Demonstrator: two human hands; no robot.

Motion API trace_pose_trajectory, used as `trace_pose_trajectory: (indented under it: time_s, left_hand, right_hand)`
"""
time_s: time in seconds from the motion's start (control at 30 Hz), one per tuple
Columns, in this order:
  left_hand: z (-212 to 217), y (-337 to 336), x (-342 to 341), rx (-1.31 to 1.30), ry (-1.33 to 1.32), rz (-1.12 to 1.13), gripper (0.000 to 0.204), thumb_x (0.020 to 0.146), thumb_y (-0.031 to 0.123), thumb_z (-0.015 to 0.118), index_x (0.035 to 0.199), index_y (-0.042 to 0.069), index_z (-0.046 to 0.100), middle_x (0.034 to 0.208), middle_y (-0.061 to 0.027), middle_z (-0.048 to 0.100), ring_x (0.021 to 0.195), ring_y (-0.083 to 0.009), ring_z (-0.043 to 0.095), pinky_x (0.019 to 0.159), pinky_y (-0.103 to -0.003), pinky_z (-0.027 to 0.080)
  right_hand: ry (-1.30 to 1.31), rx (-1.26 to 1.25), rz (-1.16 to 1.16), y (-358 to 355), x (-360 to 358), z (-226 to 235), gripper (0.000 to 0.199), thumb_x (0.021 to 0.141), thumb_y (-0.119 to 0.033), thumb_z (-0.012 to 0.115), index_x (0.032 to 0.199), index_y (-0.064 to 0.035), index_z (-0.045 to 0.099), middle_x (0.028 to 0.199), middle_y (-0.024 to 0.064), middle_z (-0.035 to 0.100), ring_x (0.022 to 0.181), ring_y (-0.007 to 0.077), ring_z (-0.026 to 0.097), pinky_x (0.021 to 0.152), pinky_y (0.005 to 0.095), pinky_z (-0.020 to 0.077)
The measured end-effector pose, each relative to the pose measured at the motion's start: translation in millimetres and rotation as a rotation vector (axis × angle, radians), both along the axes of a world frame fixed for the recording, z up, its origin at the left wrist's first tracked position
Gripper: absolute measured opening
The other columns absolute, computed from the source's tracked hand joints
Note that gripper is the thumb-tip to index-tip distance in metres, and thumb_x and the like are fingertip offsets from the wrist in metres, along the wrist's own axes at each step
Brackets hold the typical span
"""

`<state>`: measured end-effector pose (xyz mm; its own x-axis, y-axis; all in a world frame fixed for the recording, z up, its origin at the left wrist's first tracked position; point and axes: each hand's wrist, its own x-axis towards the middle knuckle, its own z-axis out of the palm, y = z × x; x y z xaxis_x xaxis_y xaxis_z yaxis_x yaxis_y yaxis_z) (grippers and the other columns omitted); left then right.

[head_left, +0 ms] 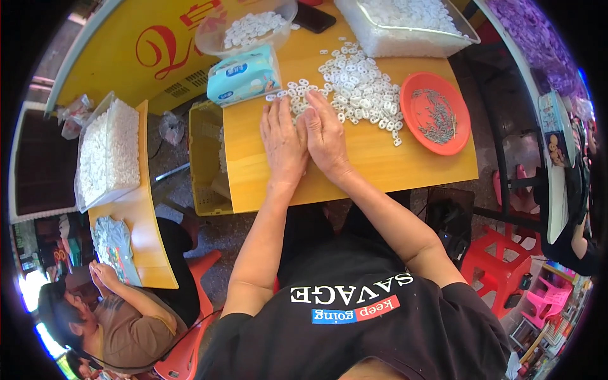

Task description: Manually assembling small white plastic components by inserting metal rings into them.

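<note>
Both hands rest side by side on the wooden table, at the near edge of a heap of small white oval plastic pieces [364,85], each with dark holes. My left hand [283,142] lies palm down with its fingers stretched out, the tips next to several pieces. My right hand [326,139] is turned on its side against the left, fingers extended and thumb on top; its palm is hidden, and I see nothing held in it. To the right of the heap, an orange-red plastic dish [408,107] holds many thin grey metal pins [437,117].
A blue tissue pack [244,76], a clear bowl [212,35], a dark phone [313,17] and a large clear bin [418,41] stand around the heap. Below left is a yellow crate [206,158]. Another person [120,323] works at a side table [155,253]; red stools [494,259] stand right.
</note>
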<state>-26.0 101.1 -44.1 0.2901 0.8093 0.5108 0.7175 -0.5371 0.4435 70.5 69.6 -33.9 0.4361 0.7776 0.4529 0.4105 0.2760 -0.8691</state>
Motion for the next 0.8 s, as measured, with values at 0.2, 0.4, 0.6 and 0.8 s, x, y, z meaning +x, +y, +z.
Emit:
trace_pose_trajectory:
  time_s: [0.2, 0.4, 0.6, 0.8]
  left_hand:
    - [5, -2, 13, -0.072, -0.229, -0.055, 0.037, 0.098, 0.022, 0.053, 0.126, -0.003, 0.054, 0.128, -0.0217, 0.054, 0.12, -0.0388, 0.048, 0.102, -0.046, 0.039]
    - [3, 0, 23, -0.097, -0.367, -0.046, 0.032, 0.101, 0.023, 0.05, 0.116, -0.003, 0.061, 0.114, -0.0207, 0.062, 0.108, -0.0364, 0.057, 0.092, -0.043, 0.046]
    - [5, 1, 25, -0.154, -0.495, 0.019, 0.029, 0.101, 0.021, 0.049, 0.108, -0.003, 0.064, 0.102, -0.0179, 0.067, 0.093, -0.031, 0.064, 0.082, -0.038, 0.051]
    - [13, 2, 32, -0.367, -0.772, 0.072, 0.031, 0.104, 0.021, 0.045, 0.106, -0.004, 0.064, 0.101, -0.0132, 0.068, 0.092, -0.0211, 0.065, 0.083, -0.033, 0.051]
  right_hand:
    - [0.112, -0.022, -0.023, 5, -3, -2, 0.041, 0.104, -0.026, 0.044, 0.12, 0.0075, 0.06, 0.129, 0.0226, 0.058, 0.125, 0.0333, 0.052, 0.107, 0.0377, 0.0388]
    - [0.366, -0.001, 0.002, 12, -6, -5, 0.042, 0.104, -0.027, 0.043, 0.119, 0.0081, 0.06, 0.126, 0.0236, 0.059, 0.121, 0.0358, 0.055, 0.105, 0.039, 0.0406]
    - [0.495, -0.03, 0.073, 13, -8, -3, 0.043, 0.105, -0.028, 0.041, 0.124, 0.0069, 0.058, 0.127, 0.0186, 0.06, 0.119, 0.0261, 0.055, 0.105, 0.0343, 0.0406]
    - [0.711, -0.051, 0.113, 16, -6, -1, 0.042, 0.106, -0.029, 0.04, 0.128, 0.0035, 0.056, 0.12, 0.0099, 0.062, 0.11, 0.0163, 0.056, 0.099, 0.0297, 0.0441]
